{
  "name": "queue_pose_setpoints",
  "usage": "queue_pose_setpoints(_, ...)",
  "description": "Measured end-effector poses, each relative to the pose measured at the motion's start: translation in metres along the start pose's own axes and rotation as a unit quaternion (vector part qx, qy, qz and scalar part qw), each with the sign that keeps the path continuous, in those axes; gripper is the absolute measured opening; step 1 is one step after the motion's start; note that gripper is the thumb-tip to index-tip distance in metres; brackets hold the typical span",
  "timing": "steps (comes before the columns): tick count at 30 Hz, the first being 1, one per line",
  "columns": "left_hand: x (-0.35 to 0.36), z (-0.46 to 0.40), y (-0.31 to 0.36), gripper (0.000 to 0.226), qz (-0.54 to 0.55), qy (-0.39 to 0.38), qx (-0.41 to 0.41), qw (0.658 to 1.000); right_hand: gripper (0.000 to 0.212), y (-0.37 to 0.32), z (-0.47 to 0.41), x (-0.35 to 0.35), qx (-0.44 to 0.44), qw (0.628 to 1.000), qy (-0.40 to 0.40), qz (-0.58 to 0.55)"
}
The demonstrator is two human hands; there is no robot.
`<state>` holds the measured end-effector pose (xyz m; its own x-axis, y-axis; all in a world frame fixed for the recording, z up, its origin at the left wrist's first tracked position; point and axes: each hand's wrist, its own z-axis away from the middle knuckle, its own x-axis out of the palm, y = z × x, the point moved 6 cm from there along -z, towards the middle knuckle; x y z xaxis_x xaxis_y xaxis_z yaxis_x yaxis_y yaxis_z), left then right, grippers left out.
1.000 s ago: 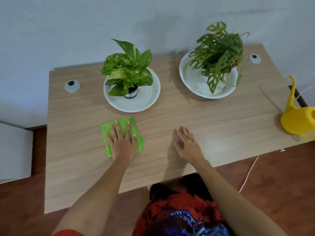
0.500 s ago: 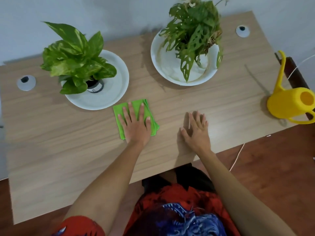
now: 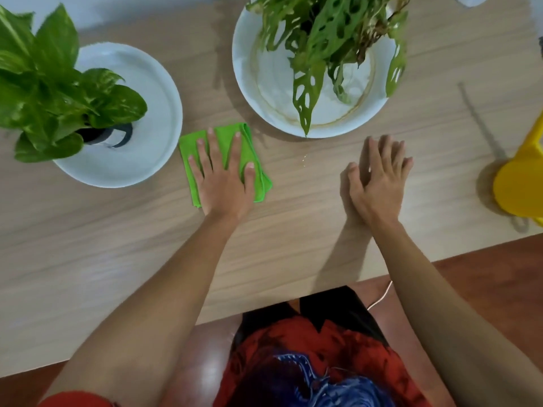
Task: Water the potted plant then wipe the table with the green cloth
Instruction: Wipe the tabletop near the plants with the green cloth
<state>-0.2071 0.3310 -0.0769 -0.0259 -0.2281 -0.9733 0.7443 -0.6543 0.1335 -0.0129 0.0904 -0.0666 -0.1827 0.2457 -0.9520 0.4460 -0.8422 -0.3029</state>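
Your left hand [image 3: 224, 177] lay flat on the cloth [image 3: 226, 163], fingers spread and straight, pressing it to the table [image 3: 88, 245] rather than pinching it. The cloth sat folded in the gap between the two white dishes, just beside the left dish [image 3: 141, 160] and a little below the rim of the right dish [image 3: 264, 92]. Your right hand [image 3: 377, 183] rested beside it on the bare wood, fingers straight and close together, holding nothing.

The watering looked finished, as far as one can judge: the yellow can [image 3: 520, 183] stood on the table at the right edge, well apart from both hands, and a brownish ring showed in the right dish under the plant [image 3: 332, 39]. Whether the soil was wet could not be told. The left plant [image 3: 55, 92] stood in its own dish.

The wiping was in hand but far from done. A few small drops [image 3: 304, 160] glinted on the wood between your hands, just to the right of the cloth, and they seemed the next thing to catch. Most of the table front and right still looked unwiped.
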Motion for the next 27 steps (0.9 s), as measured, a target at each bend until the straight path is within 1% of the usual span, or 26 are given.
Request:
queue_pose_setpoints(2, -0.001, -0.009, 0.001, 0.063, -0.006, 0.001, 0.006, 1.000, 0.063, 0.009, -0.012, -0.001, 0.010, 1.000, 0.009, 0.016)
queue_pose_setpoints(6, -0.006, -0.031, 0.003, 0.063, -0.015, 0.006, 0.012, 1.000, 0.062, 0.014, -0.016, -0.001, -0.001, 0.998, 0.024, 0.051)
queue_pose_setpoints(12, -0.011, -0.058, 0.002, 0.063, -0.024, 0.009, 0.014, 1.000, 0.062, 0.013, -0.018, 0.002, 0.011, 0.997, 0.025, 0.066)
queue_pose_setpoints(22, -0.008, -0.058, 0.005, 0.062, -0.031, 0.003, 0.007, 0.999, 0.063, 0.012, -0.019, 0.004, 0.008, 0.998, 0.022, 0.066)
queue_pose_setpoints(27, -0.004, -0.046, 0.019, 0.063, -0.027, 0.006, 0.005, 1.000, 0.063, 0.012, -0.022, 0.003, 0.003, 0.998, 0.024, 0.057)
